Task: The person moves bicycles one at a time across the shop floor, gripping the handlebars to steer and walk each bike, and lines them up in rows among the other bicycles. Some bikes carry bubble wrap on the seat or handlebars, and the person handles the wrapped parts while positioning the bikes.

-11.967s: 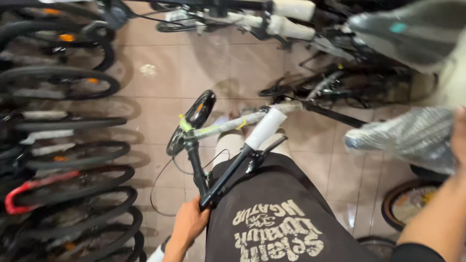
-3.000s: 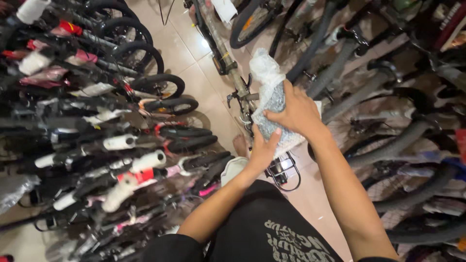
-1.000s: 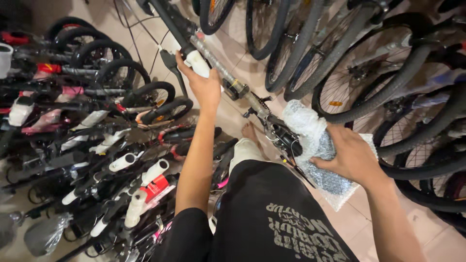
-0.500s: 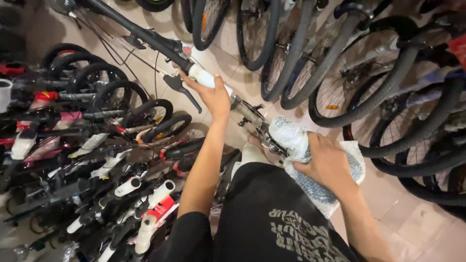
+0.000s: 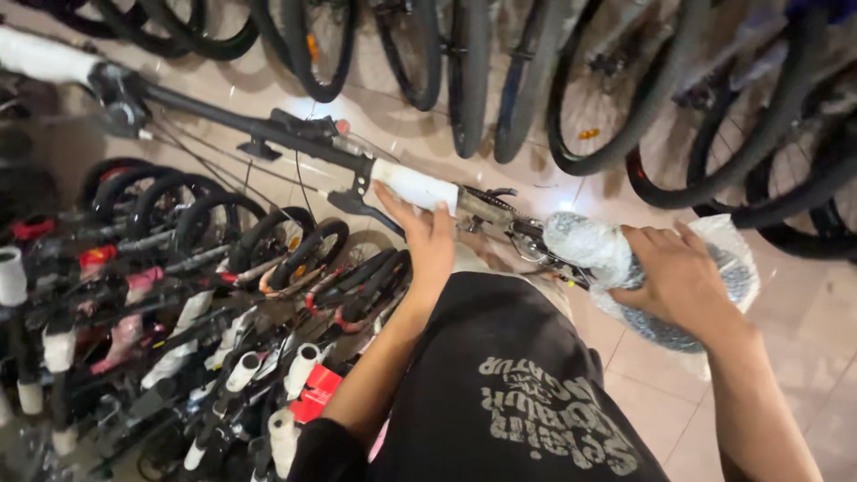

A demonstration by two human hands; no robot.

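1. Many bicycle wheels (image 5: 571, 80) in a row along the top of the view, tyres down on the tiled floor (image 5: 643, 357); a second packed group of bicycles (image 5: 178, 295) lies at lower left, with white foam sleeves on their tubes.
2. One black bicycle frame (image 5: 268, 125), lying across the view from upper left toward the middle, cables trailing beneath it and a white foam wrap (image 5: 415, 186) on the part nearest the person.
3. One clear bubble-wrapped bundle (image 5: 643, 277), just right of the frame's end, its contents hidden by the plastic.
4. Left hand (image 5: 427, 239): fingers curled around the frame at the white foam wrap, grasping it.
5. Right hand (image 5: 680, 278): clenched over the bubble-wrapped bundle, holding it up clear of the floor.
6. Risk, as a judgement: the frame is long and gripped at one point only, so its far end could swing into the standing wheels; trailing cables could snag on the packed bicycles; slick plastic could let the bundle slip from a one-handed hold onto the tiles.
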